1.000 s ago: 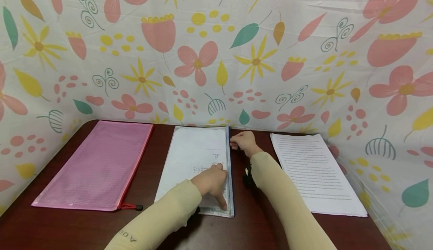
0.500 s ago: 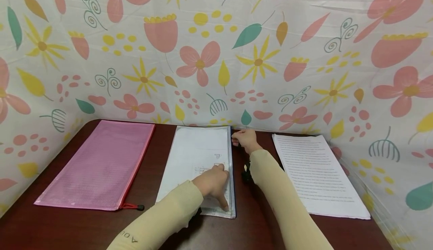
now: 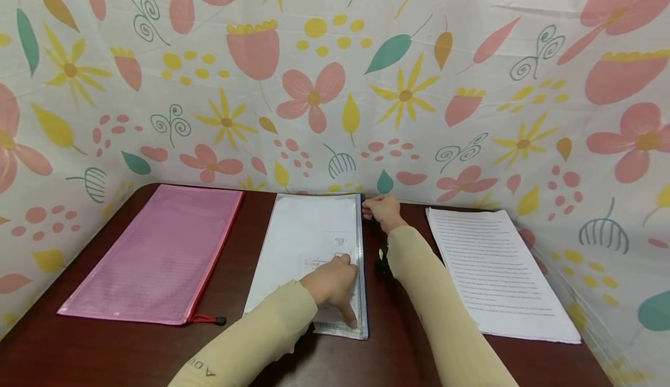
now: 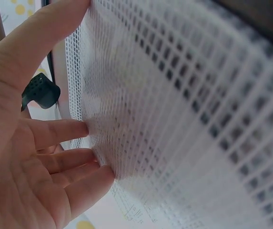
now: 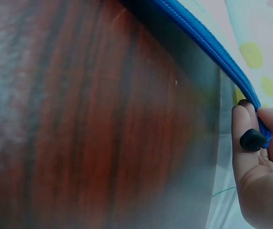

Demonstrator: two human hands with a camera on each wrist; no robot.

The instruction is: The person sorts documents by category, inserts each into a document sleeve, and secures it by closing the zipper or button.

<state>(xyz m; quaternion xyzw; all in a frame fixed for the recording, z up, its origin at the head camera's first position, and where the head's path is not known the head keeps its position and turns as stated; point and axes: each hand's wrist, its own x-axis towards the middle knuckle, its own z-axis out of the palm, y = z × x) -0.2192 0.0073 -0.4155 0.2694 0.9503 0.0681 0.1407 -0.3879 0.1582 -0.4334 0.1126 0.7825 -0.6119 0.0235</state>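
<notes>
A clear mesh zipper pouch (image 3: 309, 224) with white paper inside lies mid-table, its blue zipper (image 5: 207, 40) along the right edge. My left hand (image 3: 335, 285) rests on the pouch's lower right part, thumb and fingertips spread against the mesh (image 4: 141, 95) in the left wrist view. At the far right corner my right hand (image 3: 384, 210) pinches the blue zipper pull (image 5: 265, 136) between thumb and fingers. A black tip (image 5: 253, 140) of the pull sticks out by the fingers in the right wrist view. The paper's printed marks are partly covered by my left hand.
A pink mesh zipper pouch (image 3: 157, 253) with a red zipper and pull (image 3: 206, 318) lies on the left. On the right is a stack of printed paper (image 3: 499, 276). The dark wooden table (image 3: 366, 364) ends at a flower-patterned curtain (image 3: 324, 84).
The whole head view has shifted slightly, with things appearing a little further right. Both hands keep their places on the clear pouch, the right one still at its far corner.
</notes>
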